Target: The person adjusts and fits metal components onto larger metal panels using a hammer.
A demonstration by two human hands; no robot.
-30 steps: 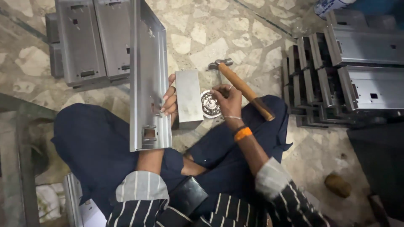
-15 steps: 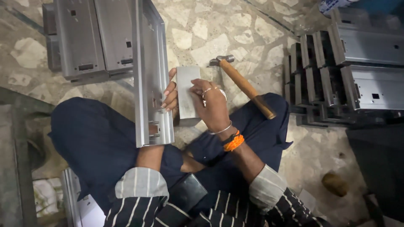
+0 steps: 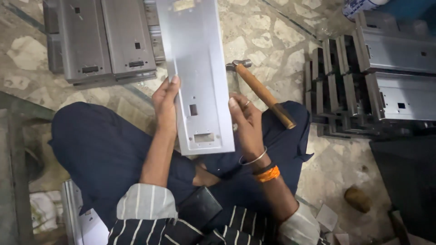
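I hold the long grey metal panel [image 3: 197, 77] flat before me over my lap, left hand [image 3: 165, 106] and right hand [image 3: 245, 122] each clasping an edge; a loosened grip could drop it onto the hammer [image 3: 263, 93] just beyond my right hand.

Pale stone-chip mosaic floor [image 3: 272, 31]

Long grey metal panel [image 3: 196, 68], flat face up, rectangular cutouts near lower end

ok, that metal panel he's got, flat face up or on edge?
Flat face up. The metal panel shows its whole broad face with cut-outs to the camera, left hand and right hand gripping its long edges.
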